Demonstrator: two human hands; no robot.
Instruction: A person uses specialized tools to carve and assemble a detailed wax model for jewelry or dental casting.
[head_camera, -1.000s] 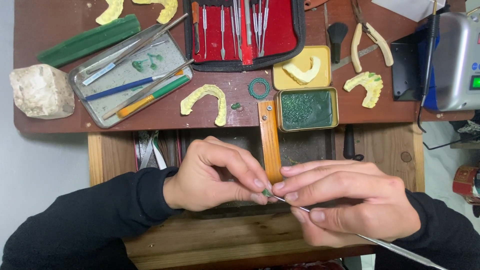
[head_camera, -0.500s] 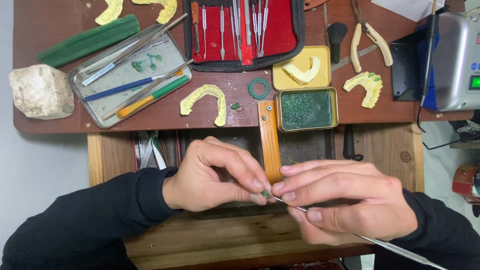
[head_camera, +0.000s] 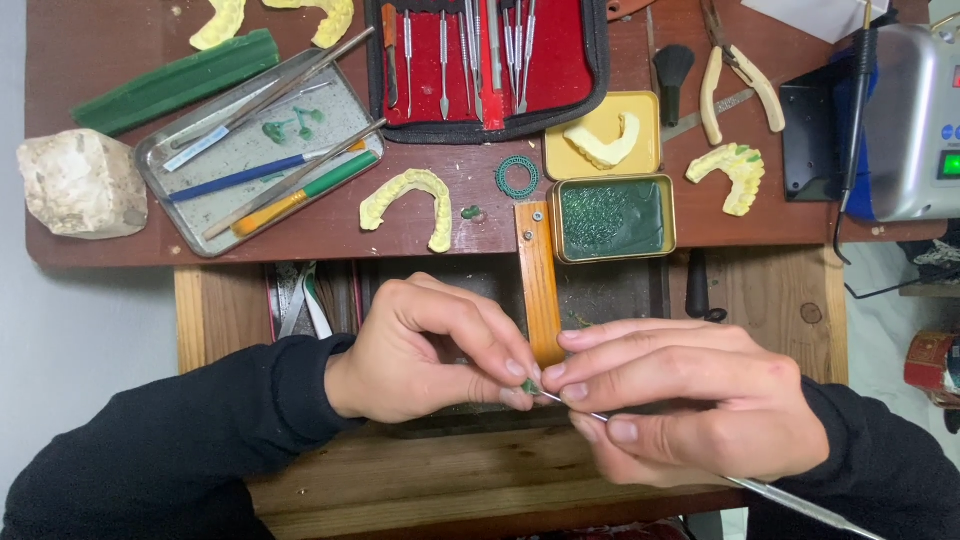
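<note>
Head view first: we see our left hand (head_camera: 430, 350) and right hand (head_camera: 690, 400) meeting at the lower middle of the frame, fingertips touching over a wooden bench peg (head_camera: 540, 285) that juts down from the table edge. Between the left thumb and forefinger we pinch a tiny green wax piece (head_camera: 530, 386), so that hand is closed on it. Our right hand is closed around a thin metal carving tool (head_camera: 790, 498), whose tip meets the green piece while its handle runs off toward the lower right corner. Above the hands, on the brown table (head_camera: 90, 245), an open tin of green wax (head_camera: 612, 218) sits at centre right, with a yellow tin lid (head_camera: 600, 140) just above it holding a pale dental cast. Another yellow dental cast (head_camera: 410, 200) lies to the left of the tin, and a small green ring (head_camera: 517, 176) lies between them. A metal tray (head_camera: 255, 150) with long tools fills the upper left, beside a white stone block (head_camera: 80, 185). A red instrument case (head_camera: 480, 60) lies open at top centre, and yellow-handled pliers (head_camera: 735, 80) rest at the upper right.
</note>
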